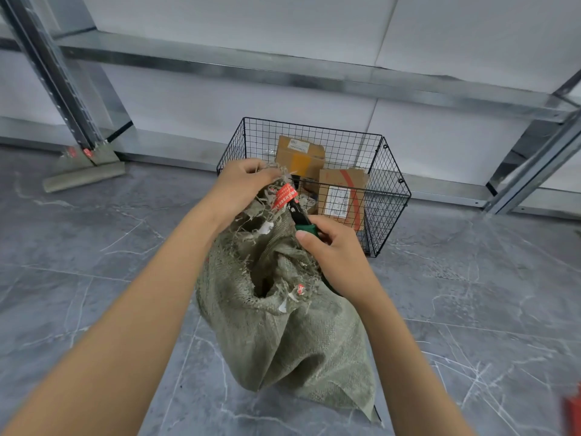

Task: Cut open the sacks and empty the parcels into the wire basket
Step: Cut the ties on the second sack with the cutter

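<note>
1. Where the grey marbled floor (94,278) meets the pale wall, a black wire basket (390,212) is set down; a brown parcel (298,155) is seen toward the back of it, and a labelled parcel (341,199) with red stripes is propped upright nearer the front.
2. A green woven sack (283,335) is stood on the floor just in front of the basket, its top overlapping the basket's front left corner in the view; the frayed neck is gathered upward, and the lower body is slumped toward the viewer.
3. The bunched neck is held by the left hand (245,180); its grip is closed round the frayed cloth, with the fingers curled over the top.
4. A red seal tag (284,196) with white print is fixed at the neck, just below the left hand.
5. A cutting tool (301,218) with a green handle and a dark head is held by the right hand (336,250); its grip is wrapped round the handle, with the thumb laid along the top; the dark head is placed against the red tag; whether anything is cut cannot be told.
6. A grey metal rack upright (63,89) is footed on the floor at the far left; a horizontal beam (283,73) is run along the wall above the basket; a blurred red object (572,410) is cut off by the lower right edge.
</note>
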The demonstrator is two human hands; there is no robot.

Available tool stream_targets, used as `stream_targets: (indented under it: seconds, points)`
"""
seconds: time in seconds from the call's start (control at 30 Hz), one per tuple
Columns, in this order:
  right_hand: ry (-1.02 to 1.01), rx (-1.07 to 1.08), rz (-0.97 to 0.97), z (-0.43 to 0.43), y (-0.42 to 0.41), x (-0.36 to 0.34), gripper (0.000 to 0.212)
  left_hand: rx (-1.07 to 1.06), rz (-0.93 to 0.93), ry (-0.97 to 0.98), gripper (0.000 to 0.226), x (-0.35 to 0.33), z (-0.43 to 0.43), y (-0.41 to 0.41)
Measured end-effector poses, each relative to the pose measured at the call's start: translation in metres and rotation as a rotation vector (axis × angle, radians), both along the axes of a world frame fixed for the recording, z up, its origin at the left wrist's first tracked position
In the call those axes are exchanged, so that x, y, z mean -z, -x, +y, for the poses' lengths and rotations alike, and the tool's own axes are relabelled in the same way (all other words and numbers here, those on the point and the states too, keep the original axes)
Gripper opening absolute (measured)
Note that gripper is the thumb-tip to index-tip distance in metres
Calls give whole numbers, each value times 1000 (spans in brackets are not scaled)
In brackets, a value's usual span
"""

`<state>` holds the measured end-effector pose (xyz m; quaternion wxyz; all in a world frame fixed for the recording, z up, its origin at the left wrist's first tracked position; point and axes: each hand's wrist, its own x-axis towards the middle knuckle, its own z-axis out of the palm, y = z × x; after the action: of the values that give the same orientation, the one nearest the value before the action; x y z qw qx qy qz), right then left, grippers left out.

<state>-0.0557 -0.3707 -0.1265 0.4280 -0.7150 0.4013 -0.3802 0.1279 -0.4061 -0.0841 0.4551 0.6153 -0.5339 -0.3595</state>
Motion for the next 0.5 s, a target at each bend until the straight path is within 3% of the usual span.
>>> stream_targets:
  seconds: [0.17,0.33,0.5]
  points:
    - [42,92,92,-2,0,3,13,-1,232,-93,19,3,-10,4]
    - [125,263,343,-4,1,10,37,-5,383,-150,13,11,-13,6]
    - [134,250,285,-6,2,12,34,-12,495,-190,10,17,-13,7]
